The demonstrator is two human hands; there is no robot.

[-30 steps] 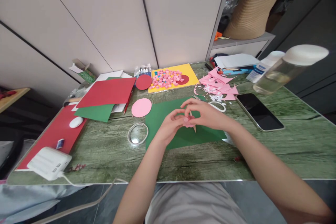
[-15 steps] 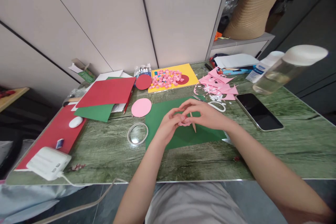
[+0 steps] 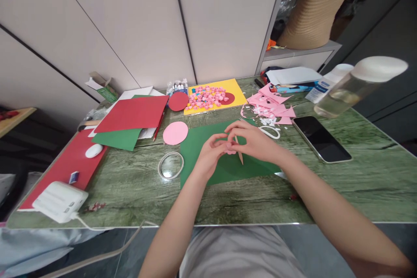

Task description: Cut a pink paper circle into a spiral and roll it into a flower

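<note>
Over a green paper sheet (image 3: 195, 139), my two hands meet at the fingertips. My left hand (image 3: 208, 155) pinches a small pink paper piece (image 3: 230, 152) with a scalloped edge, mostly covered by fingers. My right hand (image 3: 256, 141) is closed at the same piece, thumb and fingertips pressed to it. A thin pointed wooden stick (image 3: 240, 157) slants down from the right hand's fingers. White-handled scissors (image 3: 271, 133) lie just beyond the right hand, partly hidden. A pink paper circle (image 3: 176, 133) and a roll of tape (image 3: 171, 166) are left of the hands.
Pink paper scraps (image 3: 272, 102), a phone (image 3: 321, 139) and bottles (image 3: 345, 89) stand or lie to the right. Small pink pieces (image 3: 208, 97) cover yellow paper (image 3: 239, 89) at the back. Red sheets (image 3: 133, 113) and a white charger (image 3: 60, 202) are left.
The fingertips have shifted slightly and now cover more of the pink piece. Both hands stay over the green sheet; the other things have not moved.
</note>
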